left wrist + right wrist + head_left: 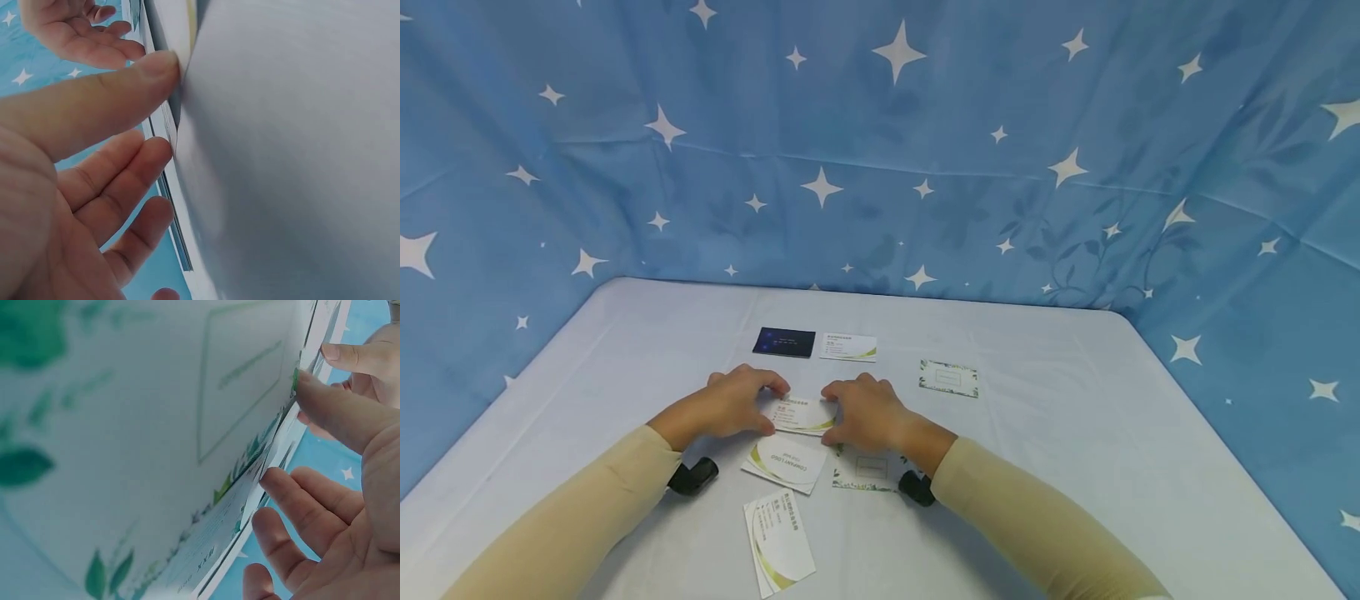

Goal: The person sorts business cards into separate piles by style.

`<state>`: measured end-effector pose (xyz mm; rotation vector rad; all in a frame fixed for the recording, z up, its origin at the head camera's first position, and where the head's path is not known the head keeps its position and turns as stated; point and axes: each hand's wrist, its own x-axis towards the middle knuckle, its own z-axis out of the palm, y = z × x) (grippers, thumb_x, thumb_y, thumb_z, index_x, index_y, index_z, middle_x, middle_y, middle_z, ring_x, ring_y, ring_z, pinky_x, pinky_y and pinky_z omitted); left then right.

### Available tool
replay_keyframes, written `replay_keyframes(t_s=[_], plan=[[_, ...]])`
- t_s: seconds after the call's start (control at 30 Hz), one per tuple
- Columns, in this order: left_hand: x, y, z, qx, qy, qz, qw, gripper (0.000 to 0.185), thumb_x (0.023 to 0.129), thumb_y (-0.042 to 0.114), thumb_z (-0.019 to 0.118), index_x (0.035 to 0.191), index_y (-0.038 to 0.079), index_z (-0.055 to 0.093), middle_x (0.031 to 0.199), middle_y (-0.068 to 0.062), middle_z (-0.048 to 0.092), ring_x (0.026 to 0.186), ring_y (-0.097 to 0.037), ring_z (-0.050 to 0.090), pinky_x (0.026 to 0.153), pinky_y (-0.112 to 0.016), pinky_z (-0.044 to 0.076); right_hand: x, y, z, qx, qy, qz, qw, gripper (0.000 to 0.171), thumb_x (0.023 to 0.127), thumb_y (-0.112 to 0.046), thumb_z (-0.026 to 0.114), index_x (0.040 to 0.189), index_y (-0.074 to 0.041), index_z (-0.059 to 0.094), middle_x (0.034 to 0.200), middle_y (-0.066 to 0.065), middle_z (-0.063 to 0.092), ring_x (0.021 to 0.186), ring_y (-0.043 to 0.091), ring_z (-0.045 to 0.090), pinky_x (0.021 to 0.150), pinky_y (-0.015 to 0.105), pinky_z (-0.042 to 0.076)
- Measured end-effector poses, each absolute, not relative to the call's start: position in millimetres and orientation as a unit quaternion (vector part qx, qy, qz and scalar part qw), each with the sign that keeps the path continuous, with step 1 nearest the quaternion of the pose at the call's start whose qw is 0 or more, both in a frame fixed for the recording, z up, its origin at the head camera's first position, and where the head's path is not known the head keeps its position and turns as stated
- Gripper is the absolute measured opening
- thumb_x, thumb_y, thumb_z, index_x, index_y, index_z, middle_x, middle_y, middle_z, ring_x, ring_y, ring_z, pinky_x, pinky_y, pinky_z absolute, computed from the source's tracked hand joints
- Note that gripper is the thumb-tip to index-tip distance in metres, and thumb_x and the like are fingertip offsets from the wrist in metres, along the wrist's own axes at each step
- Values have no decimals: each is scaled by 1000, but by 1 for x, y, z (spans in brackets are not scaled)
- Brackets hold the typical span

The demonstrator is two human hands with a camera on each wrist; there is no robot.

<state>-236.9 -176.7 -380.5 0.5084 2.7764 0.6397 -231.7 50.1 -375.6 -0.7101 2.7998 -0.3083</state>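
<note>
Gripping a small stack of white business cards from both ends at the middle of the pale, smooth tabletop: left hand curling thumb and fingers round the left edge, right hand doing likewise at the right edge. Showing, in the left wrist view, the thumb pressing flat against thin, stiff card edges, with the other fingers bending beneath them. Showing, in the right wrist view, the right thumb pinching glossy rectangular cards printed with green leaves, fingers curling under the stack.

Lying flat around the hands, more thin rectangular cards: a white one with a green-gold swoosh and "COMPANY LOGO" lettering just near of the stack; a leaf-bordered card partly tucked under the right wrist; a tilted white card with a green curve nearest of all. Sitting farther off, a dark navy card edge to edge with a white card with a green corner, and another leaf-bordered card to the far right, well apart.

Wearing tan, close-fitting sleeves on both forearms, black wrist-camera mounts peeking out beneath. Hanging behind and along both sides, a creased blue star-printed cloth.
</note>
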Motion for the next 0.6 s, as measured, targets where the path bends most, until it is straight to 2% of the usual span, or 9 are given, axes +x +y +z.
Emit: replay_keyframes(t_s=[0.3, 0.6], plan=[[-234, -179, -383, 174, 954, 213, 115, 59, 78, 23, 87, 131, 12, 65, 133, -8, 62, 127, -35, 47, 92, -57, 30, -237, 48, -377, -240, 953, -129, 129, 65, 81, -36, 84, 138, -16, 60, 119, -8, 64, 105, 16, 49, 95, 40, 38], [-236, -174, -379, 160, 957, 211, 115, 52, 76, 17, 88, 124, 11, 68, 125, -5, 66, 118, -29, 51, 90, -52, 31, -239, 48, -378, -218, 957, -136, 136, 74, 81, -40, 84, 145, -19, 54, 130, -6, 62, 114, 20, 50, 97, 42, 38]])
